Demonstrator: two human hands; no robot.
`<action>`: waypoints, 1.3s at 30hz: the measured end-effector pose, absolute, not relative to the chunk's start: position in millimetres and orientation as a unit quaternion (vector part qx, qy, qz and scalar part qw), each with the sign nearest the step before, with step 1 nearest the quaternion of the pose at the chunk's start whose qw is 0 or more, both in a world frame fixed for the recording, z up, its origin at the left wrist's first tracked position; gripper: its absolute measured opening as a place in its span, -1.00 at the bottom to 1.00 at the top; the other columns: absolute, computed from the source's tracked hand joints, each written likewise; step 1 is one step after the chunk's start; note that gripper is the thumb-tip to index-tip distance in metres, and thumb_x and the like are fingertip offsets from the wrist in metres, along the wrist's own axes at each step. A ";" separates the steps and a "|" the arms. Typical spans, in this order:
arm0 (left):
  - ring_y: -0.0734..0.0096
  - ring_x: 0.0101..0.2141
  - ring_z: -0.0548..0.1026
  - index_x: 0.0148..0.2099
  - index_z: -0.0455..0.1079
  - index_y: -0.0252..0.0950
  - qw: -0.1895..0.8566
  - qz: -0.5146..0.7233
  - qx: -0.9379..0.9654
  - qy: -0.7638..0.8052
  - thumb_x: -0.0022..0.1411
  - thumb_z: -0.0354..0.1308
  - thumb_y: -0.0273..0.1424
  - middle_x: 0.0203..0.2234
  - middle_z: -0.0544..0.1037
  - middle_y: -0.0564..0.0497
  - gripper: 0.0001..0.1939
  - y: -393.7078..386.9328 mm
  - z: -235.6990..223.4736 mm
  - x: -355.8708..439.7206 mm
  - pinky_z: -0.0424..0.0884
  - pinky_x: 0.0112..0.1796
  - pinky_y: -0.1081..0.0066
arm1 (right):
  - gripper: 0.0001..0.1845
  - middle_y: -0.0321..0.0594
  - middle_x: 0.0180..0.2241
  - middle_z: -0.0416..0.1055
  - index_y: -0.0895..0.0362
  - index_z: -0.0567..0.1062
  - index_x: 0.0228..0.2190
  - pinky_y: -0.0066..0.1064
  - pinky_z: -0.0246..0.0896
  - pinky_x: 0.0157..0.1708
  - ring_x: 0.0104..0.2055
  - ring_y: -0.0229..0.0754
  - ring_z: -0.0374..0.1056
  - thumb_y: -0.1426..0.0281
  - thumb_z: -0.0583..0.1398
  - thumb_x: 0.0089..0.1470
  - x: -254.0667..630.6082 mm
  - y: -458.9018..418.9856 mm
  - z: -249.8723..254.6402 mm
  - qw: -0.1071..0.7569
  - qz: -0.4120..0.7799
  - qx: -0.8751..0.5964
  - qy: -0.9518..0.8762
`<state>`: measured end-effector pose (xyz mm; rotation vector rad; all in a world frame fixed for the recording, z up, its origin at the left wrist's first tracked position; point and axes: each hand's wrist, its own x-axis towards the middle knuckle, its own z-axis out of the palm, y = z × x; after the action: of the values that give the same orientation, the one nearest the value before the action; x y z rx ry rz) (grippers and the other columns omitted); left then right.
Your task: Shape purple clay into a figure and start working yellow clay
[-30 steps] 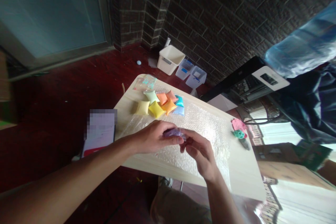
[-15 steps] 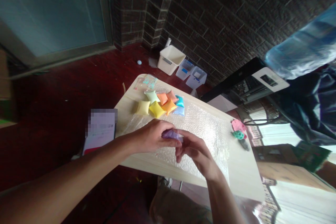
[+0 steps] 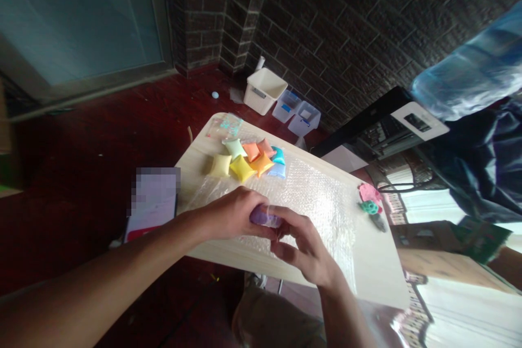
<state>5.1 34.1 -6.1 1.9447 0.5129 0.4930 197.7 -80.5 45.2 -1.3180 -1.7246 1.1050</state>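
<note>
Held packet (image 3: pixel 262 216): purple
Other packets (image 3: pixel 243 168): pale yellow, yellow, orange, coral, pale green, turquoise, light blue
Bubble wrap (image 3: pixel 312 196): clear, dotted
Bench (image 3: pixel 379 272): pale wood tone
Floor (image 3: pixel 118 130): dark red
Wall (image 3: pixel 322 32): dark brick pattern, paler joints

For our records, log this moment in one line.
left hand: holds rounded purple plastic packet; right hand: touches packet; beneath: clear plastic bubble-wrap sheet

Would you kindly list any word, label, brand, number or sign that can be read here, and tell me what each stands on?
No text can be read.
Screen: blurred and partly pixelated, unreadable.
Clear plastic: greenish marks, too blurred to read.
Cream basket: a grey patch, too small to read.
Purple packet: no lettering can be made out.
</note>
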 end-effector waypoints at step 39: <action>0.23 -0.29 0.67 0.01 0.45 -0.31 0.237 0.231 0.900 0.284 0.31 0.20 -0.51 -0.26 0.71 -0.09 -0.77 26.2 -12.4 6.4 0.40 -0.35 0.39 | -0.44 -0.42 -0.63 0.44 0.18 0.51 0.07 -0.44 0.32 -0.56 -0.65 -0.24 0.42 0.05 0.34 0.22 185.4 -72.9 22.6 0.436 0.594 -0.553 -0.389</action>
<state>6.4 26.2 -12.4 2.4672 0.7795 0.6331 185.4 -72.9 22.6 -1.3761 -0.9689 1.4784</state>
